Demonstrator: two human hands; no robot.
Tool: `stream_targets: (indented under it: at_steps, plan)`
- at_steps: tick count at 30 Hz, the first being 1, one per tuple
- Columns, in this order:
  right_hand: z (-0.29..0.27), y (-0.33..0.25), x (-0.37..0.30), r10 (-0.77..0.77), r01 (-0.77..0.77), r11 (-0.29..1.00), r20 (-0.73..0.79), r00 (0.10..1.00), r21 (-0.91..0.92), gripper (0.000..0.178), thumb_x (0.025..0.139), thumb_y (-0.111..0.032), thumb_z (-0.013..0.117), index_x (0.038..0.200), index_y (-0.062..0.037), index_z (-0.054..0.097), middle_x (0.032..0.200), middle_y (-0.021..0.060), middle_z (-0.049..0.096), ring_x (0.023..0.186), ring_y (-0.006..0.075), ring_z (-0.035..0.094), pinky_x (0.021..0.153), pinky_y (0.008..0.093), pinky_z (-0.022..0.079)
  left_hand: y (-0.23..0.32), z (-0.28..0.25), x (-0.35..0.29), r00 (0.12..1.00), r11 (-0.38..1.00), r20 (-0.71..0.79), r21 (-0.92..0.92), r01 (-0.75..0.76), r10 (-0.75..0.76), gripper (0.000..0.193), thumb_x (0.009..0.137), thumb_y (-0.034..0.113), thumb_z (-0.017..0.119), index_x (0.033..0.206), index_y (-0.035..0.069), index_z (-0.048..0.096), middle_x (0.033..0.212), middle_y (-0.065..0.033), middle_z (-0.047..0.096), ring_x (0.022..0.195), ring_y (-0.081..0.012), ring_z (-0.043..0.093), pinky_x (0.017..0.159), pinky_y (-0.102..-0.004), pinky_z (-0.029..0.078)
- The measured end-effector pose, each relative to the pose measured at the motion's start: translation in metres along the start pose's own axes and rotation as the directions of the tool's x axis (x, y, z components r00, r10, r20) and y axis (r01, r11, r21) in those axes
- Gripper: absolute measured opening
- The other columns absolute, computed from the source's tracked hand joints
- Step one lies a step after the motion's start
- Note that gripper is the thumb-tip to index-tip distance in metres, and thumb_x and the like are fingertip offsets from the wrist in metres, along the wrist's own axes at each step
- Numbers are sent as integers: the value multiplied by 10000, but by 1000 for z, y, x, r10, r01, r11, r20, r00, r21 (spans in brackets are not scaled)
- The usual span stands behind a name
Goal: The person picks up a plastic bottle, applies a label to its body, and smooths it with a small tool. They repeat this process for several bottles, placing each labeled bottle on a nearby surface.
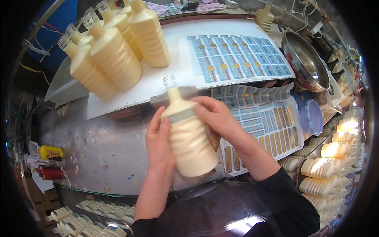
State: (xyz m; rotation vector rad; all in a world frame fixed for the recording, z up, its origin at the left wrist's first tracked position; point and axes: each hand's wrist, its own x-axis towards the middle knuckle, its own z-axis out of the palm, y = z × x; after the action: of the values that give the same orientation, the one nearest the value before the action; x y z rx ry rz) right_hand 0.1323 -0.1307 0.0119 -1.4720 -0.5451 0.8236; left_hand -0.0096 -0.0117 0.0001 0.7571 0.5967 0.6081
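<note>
A cream plastic bottle [192, 152] with a clear threaded neck and wavy ribbed sides leans slightly in front of me, held between both hands. Around its shoulder runs a pale blue-grey label strip [182, 115]. My left hand [158, 136] grips the bottle's left side, thumb near the strip's left end. On the other side, my right hand [215, 114] is closed against the shoulder, its thumb on the strip's right end; some of its fingers are hidden behind the bottle. Beside my right forearm lies a sheet of blue and gold labels [258, 120].
Several similar cream bottles [118, 59] stand on the raised white board [173, 35] at far left. Another label sheet [241, 59] lies on that board. A metal pan [306, 59] and a lilac tub [312, 116] are at right. Rows of bottles [318, 168] fill the lower right.
</note>
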Motion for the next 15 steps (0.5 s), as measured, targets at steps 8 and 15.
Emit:
stream_targets:
  at_steps: [8, 15]
  plan:
    - [0, 2, 1, -11, 11, 1000, 8, 1000, 10, 411, 988, -304, 653, 1257, 6, 664, 1121, 121, 722, 1048, 160, 661, 927, 312, 513, 3, 2, -2, 1000, 1000, 3, 12, 5, -5, 410, 1043, 180, 616, 1411, 15, 542, 1285, -158, 669, 1122, -233, 679, 980, -387, 580]
    - [-1, 2, 2, -29, 29, 999, 6, 1000, 36, 418, 991, -318, 657, 1252, 8, 661, 1107, 118, 722, 1041, 161, 660, 920, 318, 517, 5, 5, -2, 999, 1000, 33, -24, 11, -11, 396, 1069, 282, 573, 1366, 20, 549, 1264, -138, 665, 1137, -228, 659, 993, -393, 561]
